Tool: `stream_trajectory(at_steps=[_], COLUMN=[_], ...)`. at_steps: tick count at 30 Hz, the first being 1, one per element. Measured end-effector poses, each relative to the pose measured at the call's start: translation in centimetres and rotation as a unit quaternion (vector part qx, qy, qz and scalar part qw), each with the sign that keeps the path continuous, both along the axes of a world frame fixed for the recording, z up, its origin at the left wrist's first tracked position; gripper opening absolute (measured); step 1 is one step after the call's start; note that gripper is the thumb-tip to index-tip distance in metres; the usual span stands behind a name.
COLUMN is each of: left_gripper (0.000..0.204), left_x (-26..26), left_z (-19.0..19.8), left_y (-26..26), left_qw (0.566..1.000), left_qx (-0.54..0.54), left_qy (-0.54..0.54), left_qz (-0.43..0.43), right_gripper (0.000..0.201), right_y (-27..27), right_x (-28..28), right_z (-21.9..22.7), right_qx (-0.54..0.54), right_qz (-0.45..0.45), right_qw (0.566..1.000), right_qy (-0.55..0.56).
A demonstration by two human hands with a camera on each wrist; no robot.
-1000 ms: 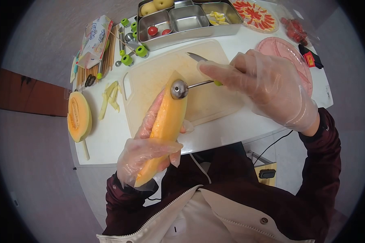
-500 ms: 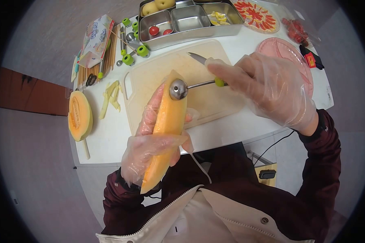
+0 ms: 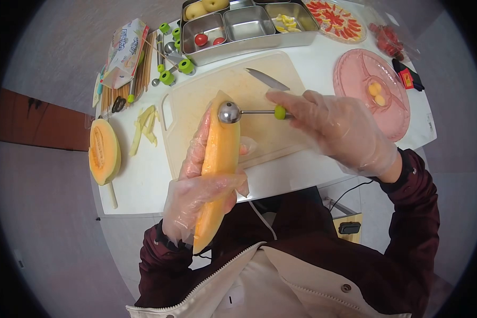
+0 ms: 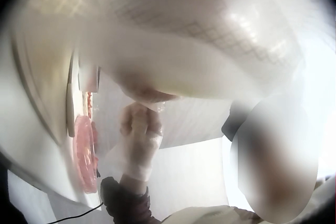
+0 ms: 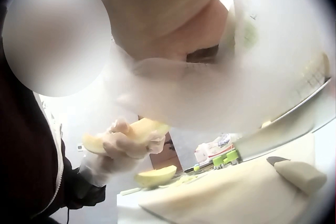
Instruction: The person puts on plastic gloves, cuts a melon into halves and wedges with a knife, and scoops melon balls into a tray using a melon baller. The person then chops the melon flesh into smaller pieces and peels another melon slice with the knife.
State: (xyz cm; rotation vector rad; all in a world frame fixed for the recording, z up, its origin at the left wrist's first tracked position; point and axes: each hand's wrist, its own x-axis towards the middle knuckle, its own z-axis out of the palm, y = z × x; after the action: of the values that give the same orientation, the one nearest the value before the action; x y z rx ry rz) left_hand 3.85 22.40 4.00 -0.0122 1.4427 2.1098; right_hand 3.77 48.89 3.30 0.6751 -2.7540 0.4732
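My gloved left hand (image 3: 193, 199) grips a long, peeled wedge of orange melon (image 3: 213, 169) from below, its far end tilted up over the cutting board (image 3: 188, 119). In my gloved right hand (image 3: 347, 132) is a melon baller (image 3: 259, 112) with a steel scoop and a green collar. Its scoop sits against the orange flesh near the wedge's far end. A knife (image 3: 265, 78) lies on the board, beyond the right fingers. From the right wrist view, the left hand (image 5: 126, 148) wraps the wedge; the glove blurs most of both wrist views.
A pink divided plate (image 3: 347, 79) at right holds two melon balls (image 3: 376, 94). Behind the board stands a steel compartment tray (image 3: 249, 43) with fruit. A halved melon (image 3: 105, 153), peel strips (image 3: 143, 127), skewers (image 3: 111, 100) and green-handled tools (image 3: 185, 66) lie left. A strawberry bag (image 3: 388, 42) sits back right.
My right hand has shifted slightly toward me, uncovering the knife blade and the melon balls on the plate. The wedge has swung a little more upright, with the scoop still at its far end.
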Motion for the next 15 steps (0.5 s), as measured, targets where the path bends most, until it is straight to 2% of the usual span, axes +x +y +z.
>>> stream_trajectory(at_steps=[3,5,6,8,12,14,15], left_gripper=[0.101,0.102,0.102,0.103,0.104,0.104,0.104], left_x=[0.0,0.0,0.0,0.1,0.2,0.2,0.1], left_z=[-0.4,-0.6,-0.6,-0.5,-0.5,-0.8,-1.0], left_y=[0.0,0.0,0.0,0.1,0.3,0.2,-0.1], left_qw=[1.0,1.0,1.0,1.0,1.0,0.999,0.999], left_qx=[0.008,0.003,0.003,0.004,-0.016,-0.014,-0.014], left_qy=[-0.004,0.005,0.004,0.014,0.015,0.029,0.028], left_qz=[0.004,0.007,0.007,0.012,0.021,0.024,0.024], right_gripper=[0.051,0.046,0.046,0.043,0.04,0.038,0.038], right_y=[-0.5,-0.8,-1.0,-1.4,-2.1,-2.3,-2.4], right_x=[0.3,0.4,0.5,0.7,1.2,1.3,1.4], right_z=[-0.7,-1.7,-2.0,-2.4,-2.2,-2.3,-2.5], right_qx=[-0.037,-0.141,-0.141,-0.219,-0.264,-0.321,-0.321], right_qz=[-0.012,0.003,0.004,0.005,-0.004,-0.007,-0.007], right_qw=[0.998,0.988,0.988,0.968,0.947,0.916,0.916], right_qy=[-0.052,-0.067,-0.067,-0.119,-0.183,-0.242,-0.242])
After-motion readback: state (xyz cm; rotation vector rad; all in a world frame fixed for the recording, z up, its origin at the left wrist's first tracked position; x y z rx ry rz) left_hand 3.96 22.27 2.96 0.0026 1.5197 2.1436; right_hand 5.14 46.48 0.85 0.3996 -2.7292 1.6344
